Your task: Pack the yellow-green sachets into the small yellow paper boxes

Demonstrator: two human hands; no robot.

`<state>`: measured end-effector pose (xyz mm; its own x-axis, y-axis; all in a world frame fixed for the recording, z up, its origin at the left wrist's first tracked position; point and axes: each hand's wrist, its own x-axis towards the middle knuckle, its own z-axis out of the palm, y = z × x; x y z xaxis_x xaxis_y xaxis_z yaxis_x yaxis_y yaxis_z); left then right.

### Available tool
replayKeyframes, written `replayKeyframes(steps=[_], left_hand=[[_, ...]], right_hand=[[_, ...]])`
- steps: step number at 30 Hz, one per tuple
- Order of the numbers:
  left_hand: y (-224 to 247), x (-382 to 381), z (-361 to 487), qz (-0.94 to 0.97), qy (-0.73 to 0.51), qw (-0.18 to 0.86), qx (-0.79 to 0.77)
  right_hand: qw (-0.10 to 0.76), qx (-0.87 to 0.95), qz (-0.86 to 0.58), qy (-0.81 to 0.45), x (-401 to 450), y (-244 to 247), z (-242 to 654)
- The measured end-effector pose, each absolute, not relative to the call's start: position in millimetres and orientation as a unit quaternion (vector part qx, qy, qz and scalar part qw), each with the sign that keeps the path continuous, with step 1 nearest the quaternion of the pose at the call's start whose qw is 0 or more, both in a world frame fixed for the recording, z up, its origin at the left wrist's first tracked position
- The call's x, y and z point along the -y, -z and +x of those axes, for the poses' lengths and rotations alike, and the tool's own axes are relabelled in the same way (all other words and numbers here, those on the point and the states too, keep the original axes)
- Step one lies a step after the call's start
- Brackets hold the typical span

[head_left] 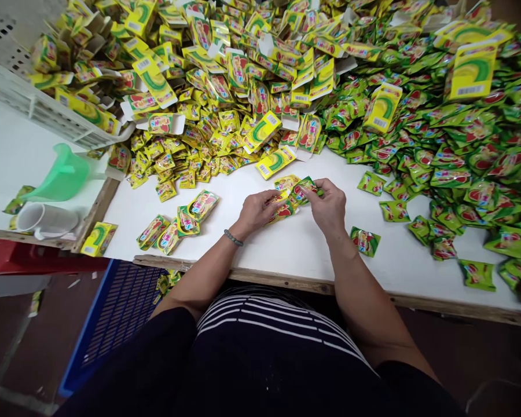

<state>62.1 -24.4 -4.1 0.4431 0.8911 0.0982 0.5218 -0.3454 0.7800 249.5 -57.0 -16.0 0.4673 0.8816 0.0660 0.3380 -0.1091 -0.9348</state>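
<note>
My left hand (259,213), with a beaded bracelet (233,237) at the wrist, is closed on a small printed candy box (283,212). In my right hand (331,204), a green candy packet (303,190) is pinched between thumb and fingers, at the right end of that box. A yellow packet (286,183) shows just beyond the left fingers; whether it touches the box I cannot tell. Several candy boxes (178,227) lie grouped on the white table to the left. One loose green packet (365,241) rests right of my right forearm.
Yellow packets (191,156) and boxes (238,69) are heaped at the back, green packets (473,162) at the right. A white crate (56,116), green scoop (61,176) and white mug (47,220) stand left. Below the wooden table edge (282,279) is a blue basket (113,315).
</note>
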Motion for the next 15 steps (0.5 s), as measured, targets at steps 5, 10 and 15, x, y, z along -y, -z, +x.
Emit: replayKeyframes(steps=[5,10,15], left_hand=[[13,24,65,0.706,-0.304,0.453,-0.451],[15,20,69,0.619,-0.341,0.559,-0.434],[10,20,71,0.512,-0.361,0.665,-0.405]], right_hand=[[0.529,0.420,-0.675,-0.297,56,16,246],[0.520,0.428,-0.670,-0.311,55,20,244],[0.491,0.480,-0.662,-0.302,58,23,239]])
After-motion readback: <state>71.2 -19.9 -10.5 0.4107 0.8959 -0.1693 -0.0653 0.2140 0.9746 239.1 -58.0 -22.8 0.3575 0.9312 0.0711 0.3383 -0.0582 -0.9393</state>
